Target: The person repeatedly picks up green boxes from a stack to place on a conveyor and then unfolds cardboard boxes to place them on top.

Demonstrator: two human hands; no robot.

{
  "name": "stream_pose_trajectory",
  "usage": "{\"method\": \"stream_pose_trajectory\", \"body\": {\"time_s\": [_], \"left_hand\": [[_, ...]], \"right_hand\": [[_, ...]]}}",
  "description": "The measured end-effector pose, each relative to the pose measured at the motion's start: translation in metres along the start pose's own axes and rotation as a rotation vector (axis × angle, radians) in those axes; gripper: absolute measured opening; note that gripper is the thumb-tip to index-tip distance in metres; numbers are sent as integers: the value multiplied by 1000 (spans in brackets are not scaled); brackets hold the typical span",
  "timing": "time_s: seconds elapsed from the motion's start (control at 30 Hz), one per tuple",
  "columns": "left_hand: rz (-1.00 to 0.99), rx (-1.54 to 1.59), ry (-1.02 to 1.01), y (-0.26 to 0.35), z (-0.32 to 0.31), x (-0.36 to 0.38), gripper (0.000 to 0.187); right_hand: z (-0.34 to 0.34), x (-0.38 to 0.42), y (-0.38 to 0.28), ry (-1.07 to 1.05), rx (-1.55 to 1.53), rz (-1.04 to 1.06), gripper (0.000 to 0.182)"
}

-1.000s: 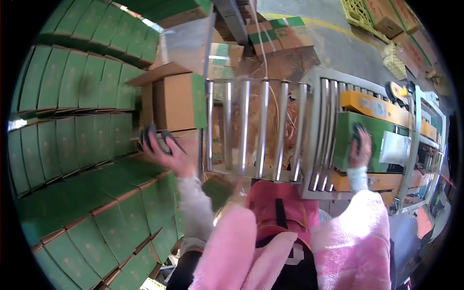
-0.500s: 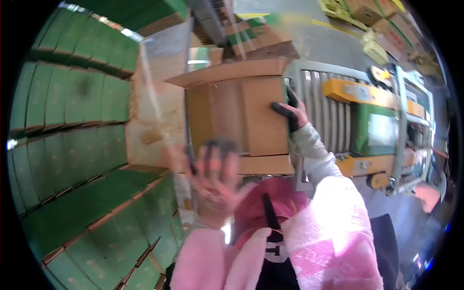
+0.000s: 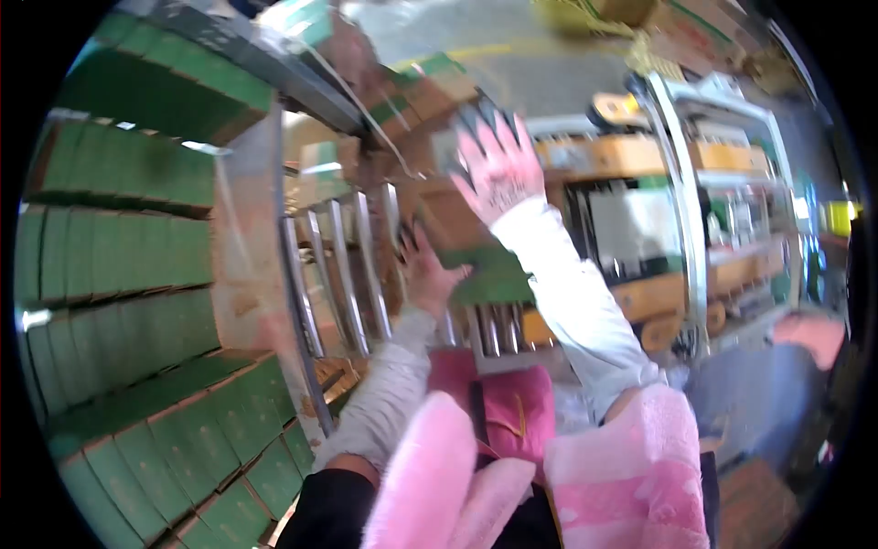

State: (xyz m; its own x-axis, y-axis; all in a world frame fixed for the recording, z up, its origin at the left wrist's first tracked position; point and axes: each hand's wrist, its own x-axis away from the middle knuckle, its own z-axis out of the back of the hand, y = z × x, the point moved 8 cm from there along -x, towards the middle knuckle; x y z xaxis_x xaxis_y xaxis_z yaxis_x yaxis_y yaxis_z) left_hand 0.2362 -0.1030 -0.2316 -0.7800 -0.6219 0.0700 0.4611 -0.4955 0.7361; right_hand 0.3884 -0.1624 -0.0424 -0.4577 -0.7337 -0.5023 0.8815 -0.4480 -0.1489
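A cardboard box (image 3: 494, 276), brown with a green panel, sits on the roller conveyor below my hands, blurred and partly covered by them. My left hand (image 3: 428, 274) rests against its left side with the fingers spread. Over the far part of the box, my right hand (image 3: 503, 172) is stretched out flat, fingers apart; blur hides whether it touches the cardboard. Dark coverings show on the fingertips of both hands. Neither hand is wrapped round anything. How the box's flaps lie cannot be made out.
Bare metal rollers (image 3: 343, 274) run left of the box. On the right stands a machine with yellow-orange side rails (image 3: 631, 156) and a pale metal frame (image 3: 677, 183). Stacked green cartons (image 3: 119, 256) fill the left side. A grey post (image 3: 311, 78) rises at the far left.
The box has moved right towards the machine, baring rollers on the left. Its open top no longer shows. My right hand has left the box's right edge and reaches farther forward; my view has shifted.
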Motion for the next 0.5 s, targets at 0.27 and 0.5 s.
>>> {"method": "stream_pose_trajectory", "body": {"time_s": [0.27, 0.5], "left_hand": [[173, 321, 169, -2, 65, -23, 70], [-103, 540, 937, -143, 448, -252, 43]], "right_hand": [[-67, 164, 33, -346, -180, 1, 52], [-79, 27, -10, -72, -257, -29, 46]]}}
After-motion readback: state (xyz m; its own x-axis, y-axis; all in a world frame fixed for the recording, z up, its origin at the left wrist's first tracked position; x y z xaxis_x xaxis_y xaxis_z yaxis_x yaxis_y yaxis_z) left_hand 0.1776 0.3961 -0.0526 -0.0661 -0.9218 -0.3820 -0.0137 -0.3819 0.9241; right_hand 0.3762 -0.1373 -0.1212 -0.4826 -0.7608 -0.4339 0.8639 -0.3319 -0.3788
